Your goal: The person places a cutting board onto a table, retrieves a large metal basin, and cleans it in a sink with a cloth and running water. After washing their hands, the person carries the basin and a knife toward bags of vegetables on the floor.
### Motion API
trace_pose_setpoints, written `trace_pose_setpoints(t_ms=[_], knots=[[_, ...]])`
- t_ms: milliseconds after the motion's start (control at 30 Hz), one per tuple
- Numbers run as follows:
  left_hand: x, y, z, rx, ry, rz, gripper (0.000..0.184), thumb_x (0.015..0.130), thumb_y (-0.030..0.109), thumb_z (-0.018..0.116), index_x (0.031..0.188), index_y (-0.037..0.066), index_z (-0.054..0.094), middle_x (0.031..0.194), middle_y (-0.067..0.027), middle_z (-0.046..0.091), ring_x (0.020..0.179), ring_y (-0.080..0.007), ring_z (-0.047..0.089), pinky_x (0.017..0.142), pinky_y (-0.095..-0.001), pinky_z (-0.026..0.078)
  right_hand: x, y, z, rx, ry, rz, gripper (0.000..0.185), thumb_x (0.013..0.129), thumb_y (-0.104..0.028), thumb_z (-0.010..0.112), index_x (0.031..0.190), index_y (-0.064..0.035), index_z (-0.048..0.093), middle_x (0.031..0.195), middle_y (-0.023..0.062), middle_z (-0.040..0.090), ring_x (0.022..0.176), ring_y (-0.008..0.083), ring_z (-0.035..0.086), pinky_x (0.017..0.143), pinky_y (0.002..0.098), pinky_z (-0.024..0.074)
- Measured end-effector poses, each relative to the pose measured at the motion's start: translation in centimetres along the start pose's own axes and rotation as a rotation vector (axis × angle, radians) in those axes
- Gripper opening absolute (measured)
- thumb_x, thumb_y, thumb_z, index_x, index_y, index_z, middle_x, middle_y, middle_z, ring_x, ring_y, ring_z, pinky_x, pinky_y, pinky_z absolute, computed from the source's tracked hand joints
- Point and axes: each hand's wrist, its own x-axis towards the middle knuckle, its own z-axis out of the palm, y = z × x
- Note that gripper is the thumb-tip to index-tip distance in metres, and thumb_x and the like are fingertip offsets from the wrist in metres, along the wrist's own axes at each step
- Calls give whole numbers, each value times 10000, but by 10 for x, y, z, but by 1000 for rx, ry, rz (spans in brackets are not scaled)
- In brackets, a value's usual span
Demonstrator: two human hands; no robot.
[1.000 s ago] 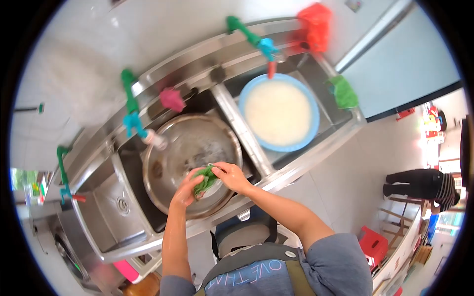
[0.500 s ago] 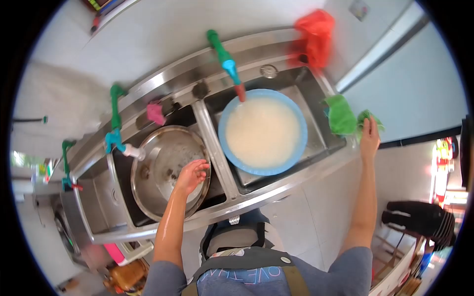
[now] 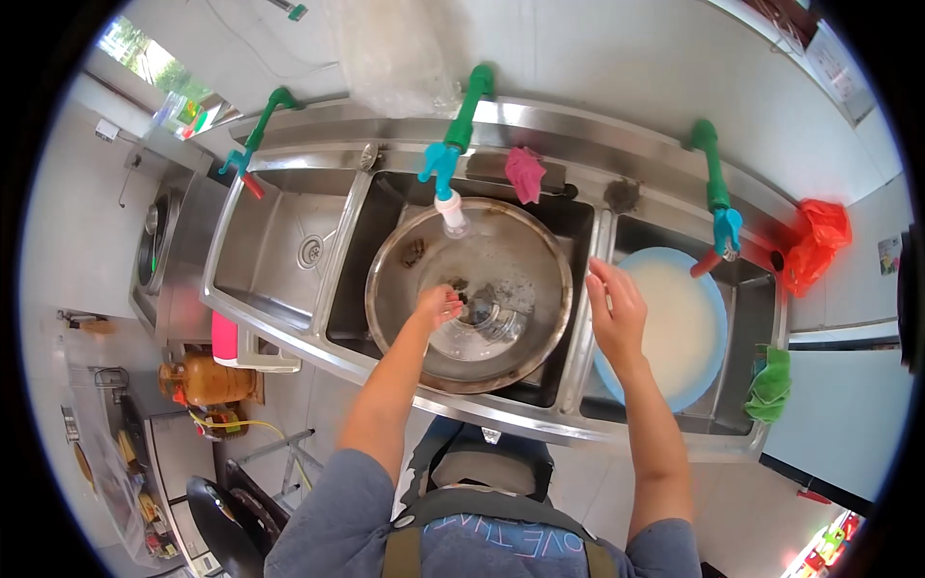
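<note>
two hands (image 3: 440, 303) (image 3: 620, 313) near two basins (image 3: 515, 246) (image 3: 721, 332)

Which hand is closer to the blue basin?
The right hand: it hovers by the left edge of the blue basin. The left hand is farther off, over the metal bowl in the middle sink.

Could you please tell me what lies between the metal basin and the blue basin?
In the head view, the steel sink divider separates the metal basin from the blue basin; the right hand hovers nearby.
</note>
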Motion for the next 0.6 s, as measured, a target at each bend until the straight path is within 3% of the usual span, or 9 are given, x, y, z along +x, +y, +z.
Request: trace_pose_setpoints(t_ms=[100, 133, 233, 333, 367, 400, 467, 567, 600], knots=[[-47, 37, 19, -322, 83, -149, 197, 761, 137, 491, 883, -16, 467, 870, -121, 494, 789, -244, 549, 635, -342, 485, 25, -25, 73, 197, -22, 194, 194, 819, -137, 539, 968, -16, 564, 872, 95, 584, 758, 175, 555, 646, 259, 440], [-37, 35, 11, -336, 82, -183, 195, 762, 136, 493, 883, -15, 469, 870, -120, 494, 791, -244, 549, 637, -344, 485, 30, -27, 99, 331, -24, 320, 207, 831, -160, 530, 982, -21, 561, 897, 85, 586, 761, 152, 555, 650, 249, 435], [-17, 30, -11, -363, 66, -250, 175, 772, 133, 487, 871, -11, 475, 853, -116, 503, 784, -242, 551, 639, -355, 482, 45, -39, 156, 302, 21, 388, 278, 854, -212, 499, 1052, -19, 525, 994, 83, 561, 829, 141, 540, 704, 248, 421], [-6, 35, -27, -363, 93, -277, 158, 778, 129, 478, 856, -8, 479, 823, -114, 511, 770, -239, 554, 639, -361, 481, 60, -48, 191, 247, 177, 173, 344, 861, -244, 483, 1112, -10, 479, 1067, 100, 523, 914, 172, 518, 770, 267, 402], [2, 32, -32, -376, 93, -294, 151, 783, 131, 473, 851, -3, 484, 802, -112, 516, 757, -235, 556, 641, -368, 482, 66, -56, 194, 280, 200, 193, 390, 870, -281, 460, 1123, 15, 459, 1107, 119, 495, 993, 197, 482, 836, 286, 368], [9, 29, -35, -391, 87, -311, 151, 782, 131, 475, 855, -1, 485, 808, -112, 516, 759, -236, 556, 643, -367, 482, 67, -55, 201, 279, 208, 193, 420, 907, -315, 357, 1163, 12, 424, 1144, 115, 479, 1064, 188, 447, 890, 300, 335], [24, 25, -35, -416, 67, -342, 151, 779, 131, 480, 861, 4, 488, 819, -114, 517, 764, -236, 555, 645, -367, 482, 67, -59, 208, 427, 269, 300, 512, 904, -401, 299, 1186, 17, 392, 1159, 136, 467, 1073, 212, 443, 889, 317, 336], [39, 23, -24, -468, 15, -369, 160, 774, 136, 491, 869, 8, 489, 832, -117, 517, 763, -245, 550, 658, -363, 481, 55, -51, 218, 384, 349, 428, 576, 894, -455, 257, 1203, 21, 360, 1160, 149, 465, 1073, 228, 444, 882, 328, 336], [43, 23, -21, -464, 3, -364, 176, 771, 130, 500, 885, -3, 486, 843, -123, 523, 780, -249, 550, 676, -366, 479, 57, -49, 219, 260, 327, 285, 579, 893, -455, 259, 1207, 24, 351, 1166, 152, 460, 1074, 231, 441, 881, 335, 335]])
